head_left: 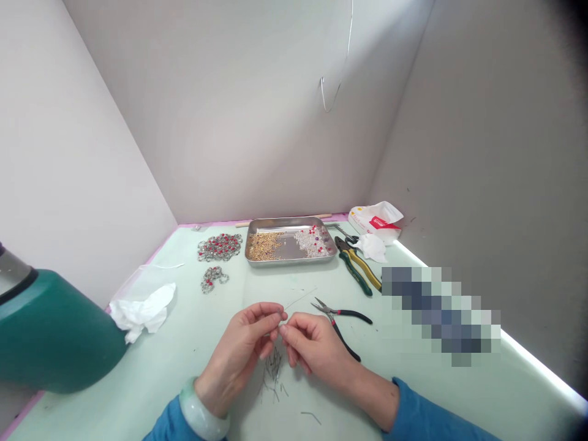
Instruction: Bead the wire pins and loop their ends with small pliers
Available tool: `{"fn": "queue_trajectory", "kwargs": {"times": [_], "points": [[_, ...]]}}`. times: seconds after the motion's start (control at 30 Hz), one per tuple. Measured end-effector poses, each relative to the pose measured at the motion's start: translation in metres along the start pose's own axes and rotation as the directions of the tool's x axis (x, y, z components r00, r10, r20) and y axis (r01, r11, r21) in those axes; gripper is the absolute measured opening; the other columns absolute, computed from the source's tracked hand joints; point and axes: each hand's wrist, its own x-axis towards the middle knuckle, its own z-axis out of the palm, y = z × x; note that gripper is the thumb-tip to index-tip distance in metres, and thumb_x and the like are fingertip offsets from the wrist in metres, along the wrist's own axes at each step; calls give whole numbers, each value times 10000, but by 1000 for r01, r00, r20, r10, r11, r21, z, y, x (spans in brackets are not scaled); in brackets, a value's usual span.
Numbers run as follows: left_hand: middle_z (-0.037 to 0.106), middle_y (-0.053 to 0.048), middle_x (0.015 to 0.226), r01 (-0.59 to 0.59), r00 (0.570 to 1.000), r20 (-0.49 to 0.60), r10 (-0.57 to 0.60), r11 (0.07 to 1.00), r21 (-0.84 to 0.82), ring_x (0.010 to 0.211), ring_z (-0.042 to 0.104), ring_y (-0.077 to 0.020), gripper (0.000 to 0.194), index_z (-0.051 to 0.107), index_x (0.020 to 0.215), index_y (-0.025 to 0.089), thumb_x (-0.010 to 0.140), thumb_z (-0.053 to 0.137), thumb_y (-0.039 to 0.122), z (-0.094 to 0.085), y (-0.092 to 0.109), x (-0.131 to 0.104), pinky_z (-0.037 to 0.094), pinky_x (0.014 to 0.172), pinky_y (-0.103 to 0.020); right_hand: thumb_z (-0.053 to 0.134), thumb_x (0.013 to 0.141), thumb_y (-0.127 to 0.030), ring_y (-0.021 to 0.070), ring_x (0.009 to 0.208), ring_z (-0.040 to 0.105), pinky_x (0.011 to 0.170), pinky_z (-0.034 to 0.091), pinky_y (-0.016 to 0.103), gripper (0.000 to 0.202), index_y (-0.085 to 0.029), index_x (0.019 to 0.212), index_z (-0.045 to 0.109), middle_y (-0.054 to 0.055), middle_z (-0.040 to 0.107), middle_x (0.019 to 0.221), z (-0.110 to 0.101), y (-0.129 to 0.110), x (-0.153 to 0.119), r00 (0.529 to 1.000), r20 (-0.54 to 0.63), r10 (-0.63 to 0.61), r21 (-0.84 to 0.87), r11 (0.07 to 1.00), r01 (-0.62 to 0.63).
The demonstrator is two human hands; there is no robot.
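Note:
My left hand (pixel 250 334), with a pale bangle at the wrist, is closed in a pinch on a thin wire (pixel 301 298) that sticks out up and to the right. Close beside it my right hand (pixel 315 343) is also pinched, its fingertips near the same wire; what lies between them is too small to make out. Below the fingertips lies a small heap of short metal wires (pixel 274 367), with a bent piece (pixel 311 416) nearer the front. Black-handled pliers (pixel 339 317) lie partly open just beyond my right hand.
A metal tray (pixel 290 262) holds gold and clear beads. Red-beaded chains (pixel 219 247) lie left of it. Green-and-yellow cutters (pixel 361 266), tissue (pixel 371 247) and a white packet (pixel 375 222) are at right. A green bottle (pixel 64 331) and crumpled tissue (pixel 144 311) stand left.

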Motion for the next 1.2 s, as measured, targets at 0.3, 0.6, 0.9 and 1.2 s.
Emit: {"fn": "queue_trajectory", "kwargs": {"times": [0.3,0.6,0.9,1.2], "points": [[655,-70,807,-29,999,22,28,999,19,408,396,-15,197,623,920,124,746,647,213,-3,-3,2,315,416,-158,485,832,-373,41,296,359,309,261,163,271,-162,666,518,-46,536,464,0,0,2,1000,2,-3,40,999,3],[642,-39,711,-23,1000,-5,23,1000,18,400,360,-17,224,623,945,134,750,650,240,-4,-4,3,302,413,-154,492,814,-462,37,277,311,306,205,168,307,-172,715,475,-65,512,439,0,1,3,992,116,43,258,963,-72],[560,30,554,-14,1000,-20,14,1000,-11,382,362,-25,227,597,973,125,759,634,193,-1,-4,3,279,412,-154,478,859,-404,33,308,312,324,198,157,267,-166,737,473,-65,499,459,0,2,1,982,189,28,372,923,-97],[482,37,463,-67,998,8,66,995,71,408,401,-66,148,594,810,119,810,584,266,-1,-10,5,326,441,-193,448,875,-422,29,302,346,309,241,146,293,-157,753,479,-45,538,515,2,5,4,983,182,-20,305,951,-38]]}}
